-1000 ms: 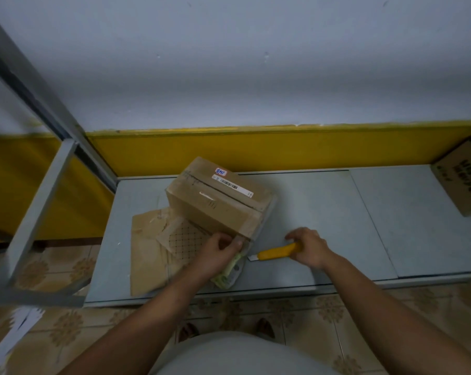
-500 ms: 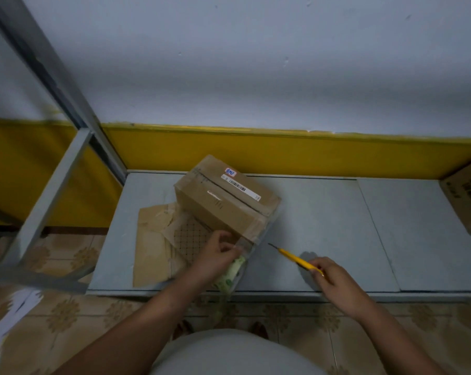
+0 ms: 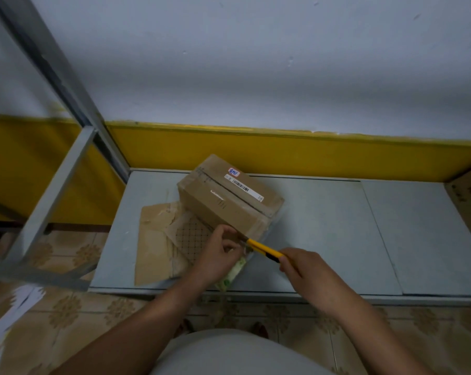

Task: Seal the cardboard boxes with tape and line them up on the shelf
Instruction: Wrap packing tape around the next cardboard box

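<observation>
1. Head view: brown cardboard box (image 3: pixel 229 207) sits on the pale grey metal shelf (image 3: pixel 323 226); the print on its white barcode label (image 3: pixel 243 186) is unreadable.
2. Left hand (image 3: pixel 218 255) grips a clear tape roll (image 3: pixel 232 274) at the box's near corner.
3. Right hand (image 3: pixel 307 274) clasps a yellow utility knife (image 3: pixel 264 250), its tip at that corner.

The cardboard box (image 3: pixel 223 209) is matt brown and slightly fibrous, with a smooth white paper label (image 3: pixel 243 186) on top and clear tape (image 3: pixel 268 228) lying glossy over its near corner — the torn cardboard sheets (image 3: pixel 153 247) beside it look rougher and frayed. The shelf (image 3: pixel 323 226) is smooth painted metal, pale and matt, like its grey frame (image 3: pixel 63 74). The cutter (image 3: pixel 264 249) is shiny yellow plastic — the floor tiles (image 3: pixel 66 307) have a soft sheen.
</observation>
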`<action>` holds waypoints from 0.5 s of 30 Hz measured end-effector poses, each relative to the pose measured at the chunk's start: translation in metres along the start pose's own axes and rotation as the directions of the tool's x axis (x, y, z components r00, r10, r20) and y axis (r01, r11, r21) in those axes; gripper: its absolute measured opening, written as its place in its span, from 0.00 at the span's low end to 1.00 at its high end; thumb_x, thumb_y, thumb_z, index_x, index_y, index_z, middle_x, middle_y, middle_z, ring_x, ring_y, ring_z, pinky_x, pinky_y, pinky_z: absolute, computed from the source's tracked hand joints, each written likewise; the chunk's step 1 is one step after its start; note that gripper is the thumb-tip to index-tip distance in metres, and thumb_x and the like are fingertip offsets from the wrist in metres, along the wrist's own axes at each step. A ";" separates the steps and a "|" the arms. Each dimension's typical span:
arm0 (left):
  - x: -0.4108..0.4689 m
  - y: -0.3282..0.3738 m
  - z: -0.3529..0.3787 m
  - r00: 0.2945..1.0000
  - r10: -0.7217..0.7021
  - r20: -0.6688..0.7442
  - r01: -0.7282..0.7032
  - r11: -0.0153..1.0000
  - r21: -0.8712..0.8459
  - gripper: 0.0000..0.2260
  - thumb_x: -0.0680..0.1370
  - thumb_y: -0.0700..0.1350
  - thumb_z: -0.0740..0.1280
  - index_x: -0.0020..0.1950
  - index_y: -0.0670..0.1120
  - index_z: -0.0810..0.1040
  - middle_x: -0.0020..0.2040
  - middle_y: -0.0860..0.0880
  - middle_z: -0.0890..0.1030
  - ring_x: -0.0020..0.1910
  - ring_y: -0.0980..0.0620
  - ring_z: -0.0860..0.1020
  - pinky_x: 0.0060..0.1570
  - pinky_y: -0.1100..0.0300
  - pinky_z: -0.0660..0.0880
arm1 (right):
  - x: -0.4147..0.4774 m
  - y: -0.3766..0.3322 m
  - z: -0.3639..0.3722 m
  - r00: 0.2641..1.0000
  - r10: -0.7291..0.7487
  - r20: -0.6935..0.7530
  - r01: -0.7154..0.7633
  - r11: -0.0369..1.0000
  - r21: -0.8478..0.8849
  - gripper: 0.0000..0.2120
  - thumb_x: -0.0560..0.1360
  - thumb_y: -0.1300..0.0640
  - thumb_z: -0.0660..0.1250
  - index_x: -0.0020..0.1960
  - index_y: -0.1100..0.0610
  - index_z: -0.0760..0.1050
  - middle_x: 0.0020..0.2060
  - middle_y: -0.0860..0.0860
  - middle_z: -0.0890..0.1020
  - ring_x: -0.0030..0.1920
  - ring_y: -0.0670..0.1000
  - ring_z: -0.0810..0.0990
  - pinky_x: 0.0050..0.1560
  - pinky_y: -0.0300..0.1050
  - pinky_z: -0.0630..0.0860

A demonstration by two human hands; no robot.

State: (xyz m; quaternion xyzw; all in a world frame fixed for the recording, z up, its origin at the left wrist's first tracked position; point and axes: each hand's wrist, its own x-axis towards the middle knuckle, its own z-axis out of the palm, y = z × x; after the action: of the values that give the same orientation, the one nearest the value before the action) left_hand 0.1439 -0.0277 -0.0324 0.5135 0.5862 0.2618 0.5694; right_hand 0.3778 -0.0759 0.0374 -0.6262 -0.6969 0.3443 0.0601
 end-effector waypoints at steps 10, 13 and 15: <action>0.001 -0.003 0.000 0.996 0.084 -0.016 -0.081 0.988 0.134 0.14 0.80 0.48 0.73 0.59 0.57 0.71 0.46 0.52 0.84 0.46 0.59 0.82 0.47 0.55 0.79 | 0.017 -0.030 -0.020 0.992 0.038 0.119 -0.012 0.977 -0.211 0.17 0.87 0.48 0.55 0.42 0.51 0.73 0.36 0.49 0.77 0.32 0.48 0.73 0.33 0.43 0.67; 0.002 -0.004 0.000 0.993 0.118 -0.010 -0.115 0.981 0.155 0.14 0.79 0.49 0.74 0.58 0.57 0.72 0.47 0.54 0.83 0.48 0.60 0.83 0.51 0.53 0.81 | 0.027 -0.044 -0.028 0.990 0.028 0.139 0.013 0.959 -0.282 0.19 0.87 0.49 0.55 0.42 0.55 0.74 0.36 0.52 0.77 0.30 0.48 0.70 0.30 0.41 0.63; 0.002 -0.004 0.000 0.991 0.135 -0.012 -0.131 0.975 0.181 0.14 0.78 0.47 0.74 0.58 0.57 0.72 0.45 0.53 0.84 0.48 0.60 0.83 0.51 0.54 0.81 | 0.034 -0.054 -0.029 0.990 0.031 0.141 0.016 0.947 -0.320 0.19 0.86 0.51 0.55 0.39 0.54 0.71 0.34 0.51 0.75 0.30 0.48 0.69 0.29 0.42 0.62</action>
State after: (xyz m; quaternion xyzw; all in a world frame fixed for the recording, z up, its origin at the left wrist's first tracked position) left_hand 0.1428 -0.0270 -0.0363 0.5978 0.5786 0.2514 0.4946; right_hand 0.3408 -0.0317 0.0779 -0.6037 -0.7437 0.2711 -0.0943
